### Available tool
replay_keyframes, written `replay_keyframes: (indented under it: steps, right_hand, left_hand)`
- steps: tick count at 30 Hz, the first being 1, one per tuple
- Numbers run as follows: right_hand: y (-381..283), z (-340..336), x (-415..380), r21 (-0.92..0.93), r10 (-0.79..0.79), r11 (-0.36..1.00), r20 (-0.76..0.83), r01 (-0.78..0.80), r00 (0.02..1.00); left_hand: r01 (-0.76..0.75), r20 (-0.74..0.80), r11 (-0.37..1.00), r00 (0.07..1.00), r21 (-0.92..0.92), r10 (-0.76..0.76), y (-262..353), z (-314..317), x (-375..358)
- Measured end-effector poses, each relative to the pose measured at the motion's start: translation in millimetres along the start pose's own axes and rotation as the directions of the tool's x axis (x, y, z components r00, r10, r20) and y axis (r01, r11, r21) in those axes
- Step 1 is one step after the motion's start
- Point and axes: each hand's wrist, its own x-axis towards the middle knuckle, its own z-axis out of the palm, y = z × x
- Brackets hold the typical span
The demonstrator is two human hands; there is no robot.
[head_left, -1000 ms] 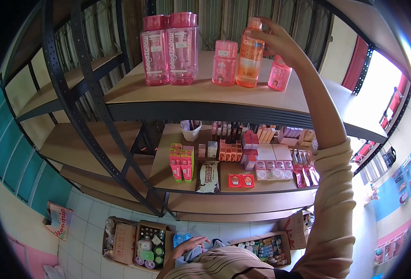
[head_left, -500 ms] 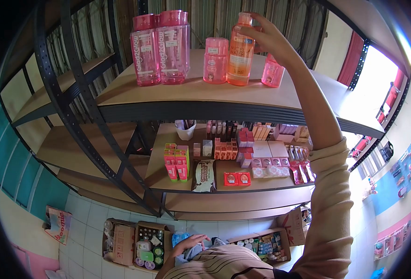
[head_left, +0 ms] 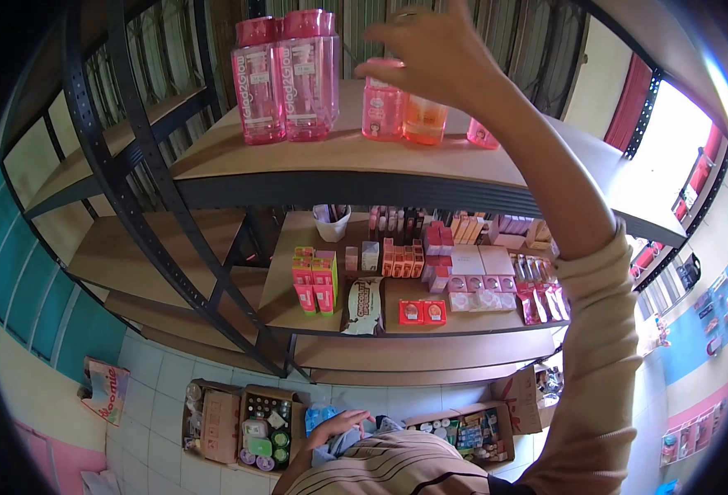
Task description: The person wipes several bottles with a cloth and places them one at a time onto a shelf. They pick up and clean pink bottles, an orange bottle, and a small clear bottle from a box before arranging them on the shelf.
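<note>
My right hand is raised over the top shelf, with its fingers spread and nothing visible between them. It hides the upper part of an orange bottle and the top of a pink bottle beside it. Another small pink bottle stands under the wrist. Low in the view, my left hand lies with its fingers stretched out on blue-grey fabric at my waist.
Tall pink bottles stand left on the top shelf. The shelf below holds a white cup, green-pink boxes, a brown-white pack and red compacts. Open cartons are on the floor. A black metal post rises at left.
My right hand has let go of the orange bottle's top and moved left and toward the camera, its fingers now spread. The view has shifted slightly. My left hand stays at my waist.
</note>
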Motion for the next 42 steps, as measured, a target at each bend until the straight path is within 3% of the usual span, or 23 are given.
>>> replay_keyframes:
  steps: [3, 6, 9, 18, 21, 22, 24, 25, 26, 28, 29, 31, 34, 42]
  right_hand:
    - [-17.6, -2.0, 13.6, -0.086, -0.027, 0.994, 0.418, 0.069, 0.908]
    - [-4.0, 16.1, 13.9, -0.018, -0.131, 0.99, 0.28, 0.142, 0.951]
    - [-1.7, 12.9, 12.4, 0.03, -0.091, 0.996, 0.312, 0.086, 0.946]
    - [-4.4, 7.5, 8.1, -0.017, -0.031, 0.999, 0.386, 0.041, 0.922]
    - [3.7, 15.2, -7.5, -0.008, -0.127, 0.992, 0.147, 0.129, 0.981]
    - [6.8, 4.4, -11.2, 0.13, -0.072, 0.989, 0.034, 0.067, 0.997]
    - [22.5, -15.5, -22.2, 0.371, 0.137, 0.927, -0.198, -0.055, 0.971]
    - [33.1, -17.2, -29.6, 0.484, 0.269, 0.87, -0.316, -0.089, 0.91]
    - [56.5, -4.2, -41.4, 0.566, 0.44, 0.812, -0.436, -0.141, 0.785]
    - [108.9, 21.0, -76.8, 0.536, 0.465, 0.813, -0.364, -0.227, 0.807]
    - [112.5, 28.6, -90.4, 0.674, 0.56, 0.641, -0.083, -0.368, 0.824]
    - [109.9, 38.1, -116.9, 0.713, 0.532, 0.211, 0.49, -0.668, 0.691]
    - [95.4, 49.4, -121.7, 0.748, 0.371, 0.085, 0.589, -0.658, 0.718]
    - [76.9, 41.6, -116.1, 0.762, 0.331, 0.109, 0.577, -0.638, 0.746]
  left_hand:
    - [-0.029, -0.007, 1.0, 1.0, -0.009, 0.029, -7.4, -0.9, 5.3]
    - [-0.065, -0.016, 0.998, 0.998, -0.027, 0.064, -13.2, -3.2, 3.7]
    - [-0.031, -0.044, 0.998, 0.999, -0.061, 0.028, -14.5, -2.3, 0.2]
    - [-0.125, -0.069, 0.991, 0.989, 0.042, 0.127, -21.6, -4.2, 0.6]
    - [-0.068, -0.046, 0.996, 0.997, -0.05, 0.066, -18.3, -2.1, 1.8]
    - [-0.073, -0.048, 0.996, 0.996, -0.043, 0.071, -17.8, -1.4, 1.7]
    - [-0.081, -0.052, 0.996, 0.995, -0.03, 0.08, -16.8, -1.3, 1.0]
    - [-0.079, -0.051, 0.996, 0.996, -0.027, 0.078, -17.4, -1.8, 0.3]
    - [-0.079, -0.051, 0.997, 0.996, -0.025, 0.077, -18.1, -2.1, -0.4]
    - [-0.07, -0.054, 0.997, 0.996, -0.035, 0.068, -20.2, -2.1, 0.1]
    - [-0.06, -0.056, 0.997, 0.997, -0.045, 0.057, -21.8, -3.1, 0.0]
    - [-0.051, -0.046, 0.998, 0.998, -0.023, 0.05, -25.5, -2.3, 2.5]
    - [-0.051, -0.007, 0.998, 0.999, 0.033, 0.051, -18.9, -5.0, 8.0]
    - [-0.019, 0.036, 1.0, 0.999, -0.016, 0.019, -4.5, 0.0, 7.9]
